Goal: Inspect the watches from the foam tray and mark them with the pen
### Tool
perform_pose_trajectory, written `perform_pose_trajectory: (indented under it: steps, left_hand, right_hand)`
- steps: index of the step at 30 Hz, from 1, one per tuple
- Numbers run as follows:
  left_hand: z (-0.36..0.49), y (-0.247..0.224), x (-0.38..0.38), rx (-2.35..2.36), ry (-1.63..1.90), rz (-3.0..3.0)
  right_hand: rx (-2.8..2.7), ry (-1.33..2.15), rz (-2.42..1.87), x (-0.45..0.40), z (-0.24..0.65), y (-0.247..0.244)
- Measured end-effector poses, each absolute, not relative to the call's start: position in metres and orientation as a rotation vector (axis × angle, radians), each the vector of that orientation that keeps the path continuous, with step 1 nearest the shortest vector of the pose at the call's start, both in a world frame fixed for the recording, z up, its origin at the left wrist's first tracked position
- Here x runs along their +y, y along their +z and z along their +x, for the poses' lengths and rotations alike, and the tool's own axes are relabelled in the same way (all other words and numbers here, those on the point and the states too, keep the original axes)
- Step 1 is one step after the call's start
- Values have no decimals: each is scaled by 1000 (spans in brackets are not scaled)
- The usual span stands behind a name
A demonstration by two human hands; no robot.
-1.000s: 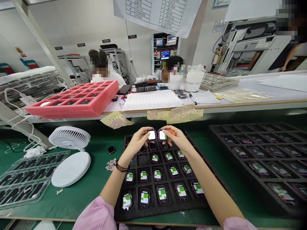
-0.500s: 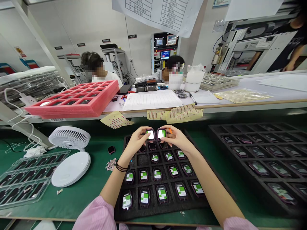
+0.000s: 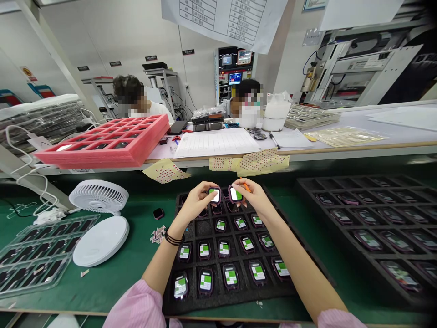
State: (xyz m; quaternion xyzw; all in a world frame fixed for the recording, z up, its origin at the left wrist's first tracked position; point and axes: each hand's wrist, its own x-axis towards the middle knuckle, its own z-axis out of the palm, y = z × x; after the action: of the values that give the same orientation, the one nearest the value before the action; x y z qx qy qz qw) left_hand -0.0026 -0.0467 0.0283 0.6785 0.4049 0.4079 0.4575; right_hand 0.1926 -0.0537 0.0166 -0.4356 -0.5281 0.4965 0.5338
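1. Fingers (image 3: pixel 206 184) of the left hand (image 3: pixel 196 200) are closed round the left watch (image 3: pixel 215 195), parted only as far as its case, with the thumb reaching onto the lit screen.
2. Right-hand fingers pinch the right watch (image 3: pixel 235 194) much the same way, thumb by its upper edge; the right hand (image 3: pixel 254 195) also has an orange stick (image 3: pixel 246 186) tucked in it, and I can't make out what that is.
3. Both watches are held up over the far part of a black foam tray (image 3: pixel 204 227), side by side, a narrow gap between them.
4. Each looks light and stiff to me: hard purplish case, smooth front, probably slippery and easily smudged or scratched.
5. I'd take hold by opposite rims of the case, pressing gently, thumbs off the screen.
6. More watches (image 3: pixel 230 277) lie face up in the tray's compartments on the green counter (image 3: pixel 139 257); foam walls crowd them, so fingertips would have to slip down beside the case.
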Motion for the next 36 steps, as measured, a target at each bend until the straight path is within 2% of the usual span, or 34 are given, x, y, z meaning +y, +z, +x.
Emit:
perform_pose_trajectory:
  steps: [14,23,36]
  left_hand:
    - [-7,22,-41,1001,1031,1695]
    - [-5,21,-40,1054,1086,1587]
    - [-4,22,-42,928,991,1675]
  right_hand:
    - [-1367,1309,-922,-54,196,16]
    - [-1206,1243,-1006,-52,192,15]
    - [-1130,1247,-1056,-52,194,17]
